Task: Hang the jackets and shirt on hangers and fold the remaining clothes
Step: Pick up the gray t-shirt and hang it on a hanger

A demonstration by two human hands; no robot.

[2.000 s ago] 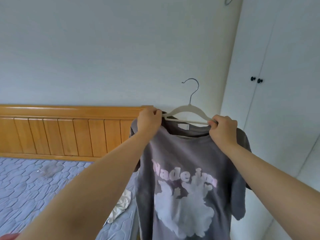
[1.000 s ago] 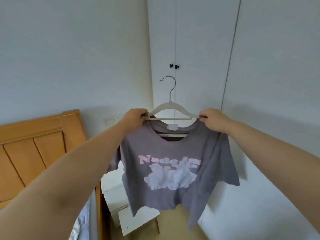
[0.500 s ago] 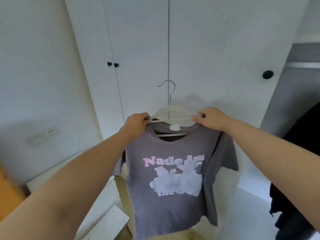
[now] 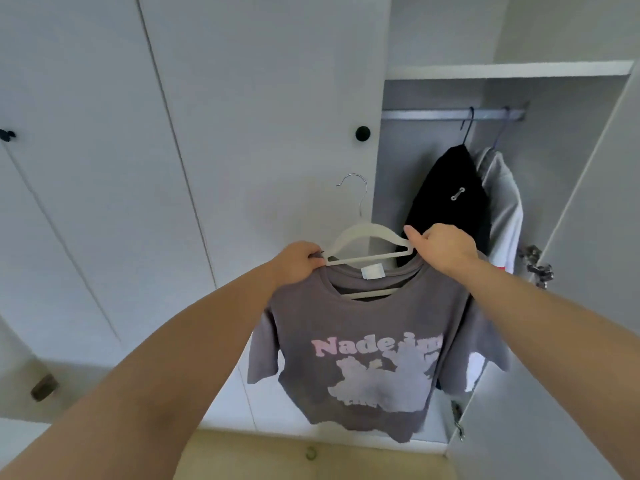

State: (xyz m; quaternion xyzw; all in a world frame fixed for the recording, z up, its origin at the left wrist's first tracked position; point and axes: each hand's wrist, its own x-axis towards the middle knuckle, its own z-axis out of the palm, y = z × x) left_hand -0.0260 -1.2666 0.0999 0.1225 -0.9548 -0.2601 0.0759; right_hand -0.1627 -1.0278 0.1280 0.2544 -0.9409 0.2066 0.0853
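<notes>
A grey T-shirt (image 4: 356, 344) with pink lettering and a pale print hangs on a white hanger (image 4: 367, 237) whose metal hook points up. My left hand (image 4: 298, 261) grips the shirt's left shoulder at the hanger's end. My right hand (image 4: 443, 249) grips the right shoulder and hanger end. I hold the shirt up in front of the wardrobe, left of its open section. Inside, a black jacket (image 4: 446, 199) and a white jacket (image 4: 502, 209) hang from a metal rail (image 4: 433, 115).
Shut white wardrobe doors (image 4: 242, 133) with black knobs fill the left and middle. The open door (image 4: 588, 237) stands at the right with its hinges showing. A shelf (image 4: 502, 69) runs above the rail. Yellowish floor (image 4: 311, 455) lies below.
The view has swung right from the bed's headboard past the shut doors to the open wardrobe section. Both hands have kept their hold on the shirt and hanger.
</notes>
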